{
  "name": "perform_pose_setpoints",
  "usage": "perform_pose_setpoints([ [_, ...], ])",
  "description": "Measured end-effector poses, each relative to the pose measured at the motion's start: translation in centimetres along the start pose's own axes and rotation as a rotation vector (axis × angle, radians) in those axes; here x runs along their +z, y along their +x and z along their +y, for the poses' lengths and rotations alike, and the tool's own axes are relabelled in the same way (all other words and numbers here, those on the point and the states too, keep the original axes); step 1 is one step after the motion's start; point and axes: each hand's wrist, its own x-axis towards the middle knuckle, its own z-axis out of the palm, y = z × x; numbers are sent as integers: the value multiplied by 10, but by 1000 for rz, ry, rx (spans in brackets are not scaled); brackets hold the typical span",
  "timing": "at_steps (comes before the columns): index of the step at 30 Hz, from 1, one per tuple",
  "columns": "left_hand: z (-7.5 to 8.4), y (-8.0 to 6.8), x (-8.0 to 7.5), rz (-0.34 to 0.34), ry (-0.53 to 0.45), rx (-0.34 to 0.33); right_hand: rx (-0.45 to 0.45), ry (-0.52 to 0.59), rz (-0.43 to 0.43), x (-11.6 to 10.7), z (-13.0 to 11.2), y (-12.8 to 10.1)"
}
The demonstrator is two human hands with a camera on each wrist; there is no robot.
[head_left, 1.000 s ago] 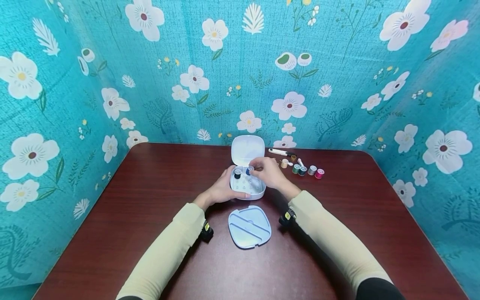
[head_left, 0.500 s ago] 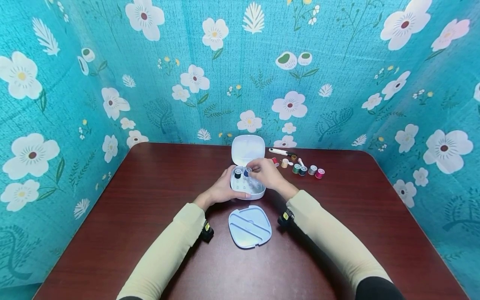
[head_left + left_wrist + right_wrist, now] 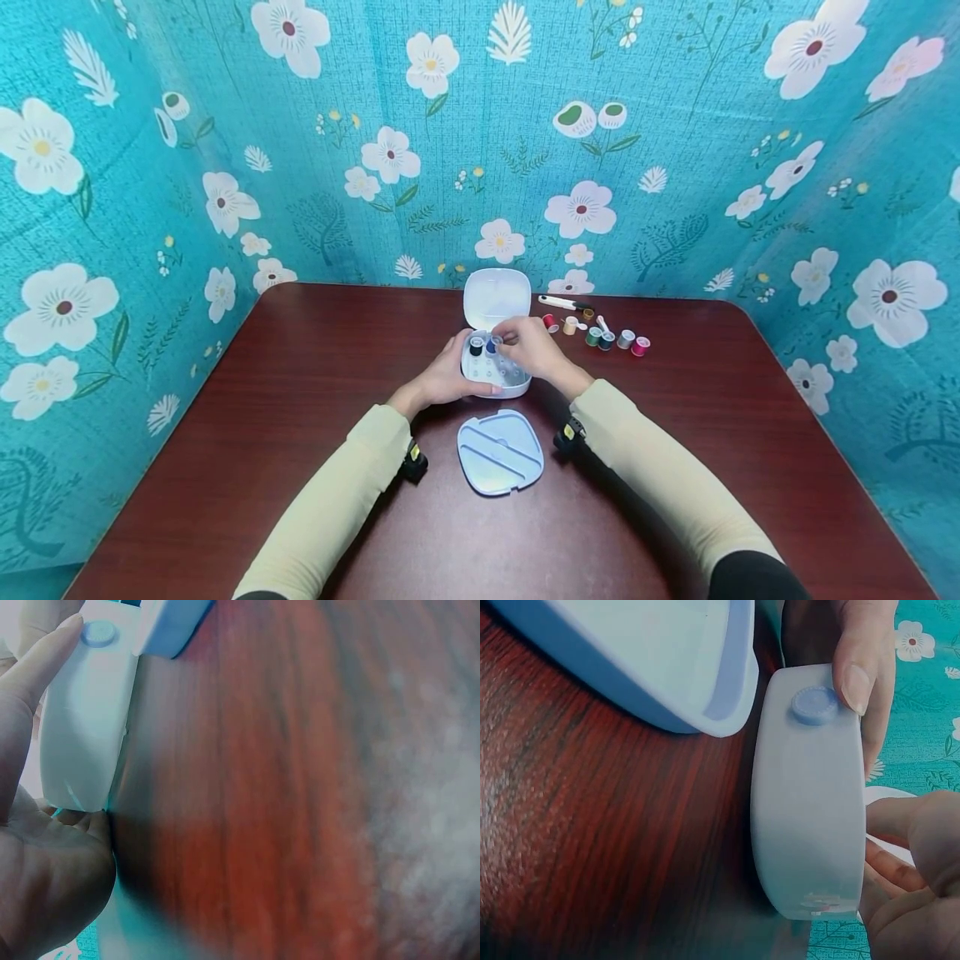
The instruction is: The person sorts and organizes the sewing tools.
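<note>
A white sewing box (image 3: pixel 516 390) with its lid (image 3: pixel 497 297) raised stands toward the back of the table, pegs showing inside. My left hand (image 3: pixel 442 379) grips its left side, the thumb lying along the front wall. In the right wrist view that thumb is beside the round blue button (image 3: pixel 814 706). My right hand (image 3: pixel 536 346) reaches in from the right and pinches a blue thread spool (image 3: pixel 492 345) among the back pegs. Just left of it a black thread spool (image 3: pixel 476 346) stands upright. Whether the blue spool sits on a peg is hidden.
A light blue divided tray (image 3: pixel 501 475) lies in front of the box. To the right are a red spool (image 3: pixel 551 322), a beige spool (image 3: pixel 571 326), a pink spool (image 3: pixel 641 346), several other spools and a white-handled tool (image 3: pixel 557 302). A floral curtain (image 3: pixel 315 150) hangs behind.
My right hand has shifted slightly left with the blue spool, closer to the black one. The red spool beyond the hand has come into view. My left hand keeps its place.
</note>
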Motion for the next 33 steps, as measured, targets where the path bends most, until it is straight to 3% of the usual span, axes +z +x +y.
perform_pose_setpoints([
  [33,2,-2,0,1,-10,-7,-22,-161,-3,9,-5,5],
])
